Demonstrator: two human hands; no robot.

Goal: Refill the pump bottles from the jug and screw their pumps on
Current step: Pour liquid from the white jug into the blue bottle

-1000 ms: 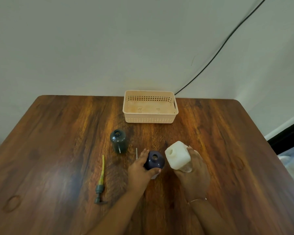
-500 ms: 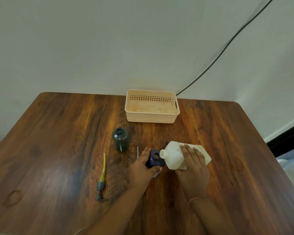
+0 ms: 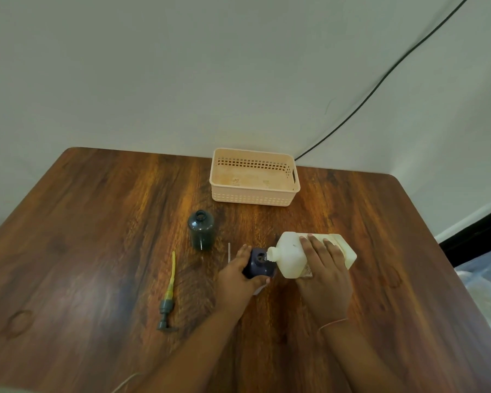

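Observation:
My right hand (image 3: 322, 276) grips the white jug (image 3: 291, 255), which lies tipped nearly flat with its spout pointing left over the mouth of a dark purple bottle (image 3: 260, 263). My left hand (image 3: 236, 279) wraps around that bottle and holds it upright on the wooden table (image 3: 97, 222). A dark green bottle (image 3: 201, 229) stands open-necked farther back and to the left. A grey pump with a yellow tube (image 3: 167, 293) lies flat on the table at the left. A thin pale tube (image 3: 229, 252) lies just left of my left hand.
A peach plastic basket (image 3: 254, 198) sits at the table's far edge against the wall. A black cable (image 3: 380, 80) runs down the wall behind it. Plastic sheeting (image 3: 485, 279) lies on the floor beyond the table's right edge.
My right hand has tipped the jug from nearly upright to almost level, bringing its spout over the purple bottle's mouth. My left hand has stayed on that bottle.

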